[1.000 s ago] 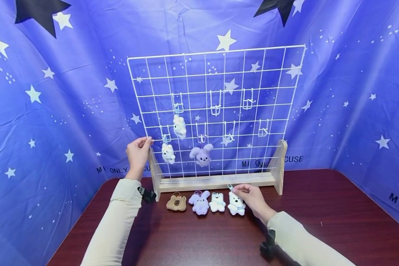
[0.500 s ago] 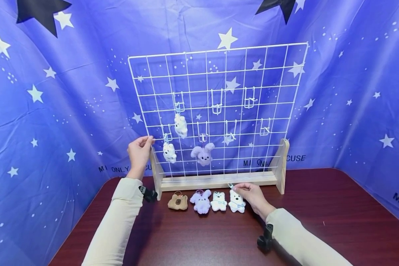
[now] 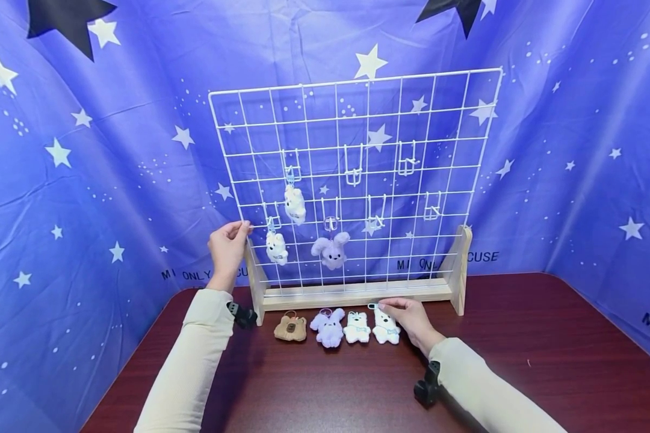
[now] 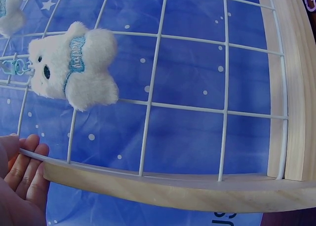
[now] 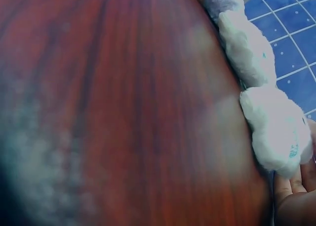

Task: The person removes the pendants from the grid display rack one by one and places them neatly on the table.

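Toys (image 3: 330, 331) lie on the table (image 3: 325, 391) before the rack (image 3: 352, 296)

Dark reddish-brown wood-grain desk (image 3: 325, 391), rounded far corners, slight shine. Toward back: pale wooden stand (image 3: 357, 296), long base bar between two upright end pieces. Just in front, a row of four, left to right: brown plush animal (image 3: 290, 329) with dark snout, lilac long-eared plush rabbit (image 3: 329, 332), white plush bear with light-blue band (image 3: 356, 331), second white plush bear, also blue-banded (image 3: 386, 331). Right side: tiny pale fleck (image 3: 528, 362), unidentifiable.
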Demonstrator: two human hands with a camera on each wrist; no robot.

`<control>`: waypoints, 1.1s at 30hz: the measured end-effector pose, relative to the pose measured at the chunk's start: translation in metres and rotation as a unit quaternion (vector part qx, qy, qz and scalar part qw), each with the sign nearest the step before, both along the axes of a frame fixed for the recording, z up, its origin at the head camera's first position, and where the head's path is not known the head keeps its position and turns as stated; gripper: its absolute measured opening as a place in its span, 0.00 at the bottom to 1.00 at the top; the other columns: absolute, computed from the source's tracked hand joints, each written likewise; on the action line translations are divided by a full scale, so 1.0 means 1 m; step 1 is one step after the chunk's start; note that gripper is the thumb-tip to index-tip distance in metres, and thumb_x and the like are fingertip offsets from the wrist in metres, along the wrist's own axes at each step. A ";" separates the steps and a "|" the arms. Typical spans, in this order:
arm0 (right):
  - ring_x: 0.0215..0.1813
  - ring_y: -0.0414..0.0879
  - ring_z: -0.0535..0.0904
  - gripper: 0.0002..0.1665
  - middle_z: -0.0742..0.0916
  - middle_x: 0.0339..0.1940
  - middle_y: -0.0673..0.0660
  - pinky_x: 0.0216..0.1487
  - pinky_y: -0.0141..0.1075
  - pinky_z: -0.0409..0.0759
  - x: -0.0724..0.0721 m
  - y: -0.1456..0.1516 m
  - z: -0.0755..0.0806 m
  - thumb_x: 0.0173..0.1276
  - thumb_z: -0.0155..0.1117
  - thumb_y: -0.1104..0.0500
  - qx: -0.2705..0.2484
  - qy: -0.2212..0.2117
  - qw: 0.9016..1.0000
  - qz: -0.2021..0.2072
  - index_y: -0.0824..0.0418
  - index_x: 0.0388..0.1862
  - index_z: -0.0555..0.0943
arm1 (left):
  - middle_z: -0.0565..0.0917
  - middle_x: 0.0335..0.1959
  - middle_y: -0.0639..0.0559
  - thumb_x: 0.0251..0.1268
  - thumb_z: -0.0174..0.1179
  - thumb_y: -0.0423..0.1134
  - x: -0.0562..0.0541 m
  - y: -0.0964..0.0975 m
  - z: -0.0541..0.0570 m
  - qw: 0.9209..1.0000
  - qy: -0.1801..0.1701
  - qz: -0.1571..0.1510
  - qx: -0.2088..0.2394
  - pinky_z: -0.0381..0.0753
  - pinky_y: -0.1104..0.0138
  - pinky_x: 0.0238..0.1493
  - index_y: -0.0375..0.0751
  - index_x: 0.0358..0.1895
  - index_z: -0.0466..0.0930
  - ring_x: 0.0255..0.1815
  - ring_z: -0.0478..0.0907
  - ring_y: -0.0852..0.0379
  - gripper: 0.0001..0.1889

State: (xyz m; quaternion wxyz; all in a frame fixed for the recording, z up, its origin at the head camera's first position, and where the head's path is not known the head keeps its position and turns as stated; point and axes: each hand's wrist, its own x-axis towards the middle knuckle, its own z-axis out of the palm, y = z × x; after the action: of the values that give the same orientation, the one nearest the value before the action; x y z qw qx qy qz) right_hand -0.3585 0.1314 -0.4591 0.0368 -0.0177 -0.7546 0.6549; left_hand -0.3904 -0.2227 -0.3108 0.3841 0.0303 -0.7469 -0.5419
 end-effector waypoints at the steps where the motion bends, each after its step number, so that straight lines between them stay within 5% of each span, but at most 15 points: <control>1: 0.32 0.36 0.74 0.14 0.88 0.33 0.53 0.33 0.28 0.73 -0.001 0.000 -0.001 0.58 0.68 0.64 0.003 0.000 1.000 -0.001 0.72 0.41 0.83 | 0.87 0.34 0.39 0.62 0.62 0.41 0.000 0.000 0.000 1.000 0.000 0.000 0.000 0.70 0.80 0.24 0.35 0.39 0.86 0.23 0.76 0.74 0.11; 18: 0.44 0.37 0.76 0.14 0.87 0.45 0.62 0.40 0.24 0.72 -0.001 -0.003 0.005 0.60 0.66 0.65 0.045 0.026 0.999 -0.014 0.70 0.44 0.83 | 0.87 0.34 0.39 0.62 0.62 0.40 0.000 0.001 0.000 1.000 0.003 0.005 -0.005 0.70 0.80 0.26 0.35 0.39 0.86 0.25 0.76 0.76 0.11; 33: 0.38 0.35 0.79 0.14 0.88 0.40 0.60 0.39 0.26 0.75 0.003 -0.021 0.053 0.60 0.68 0.61 0.061 0.133 0.989 0.004 0.68 0.43 0.84 | 0.87 0.33 0.39 0.62 0.63 0.39 0.001 0.001 0.000 1.000 0.013 0.010 -0.016 0.68 0.80 0.25 0.34 0.39 0.86 0.23 0.74 0.79 0.11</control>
State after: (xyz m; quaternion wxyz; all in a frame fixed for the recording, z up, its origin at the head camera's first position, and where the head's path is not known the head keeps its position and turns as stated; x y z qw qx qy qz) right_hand -0.3558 0.1109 -0.4059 0.1357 0.0748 -0.7818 0.6039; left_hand -0.3896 -0.2219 -0.3112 0.3997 0.0249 -0.7500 -0.5264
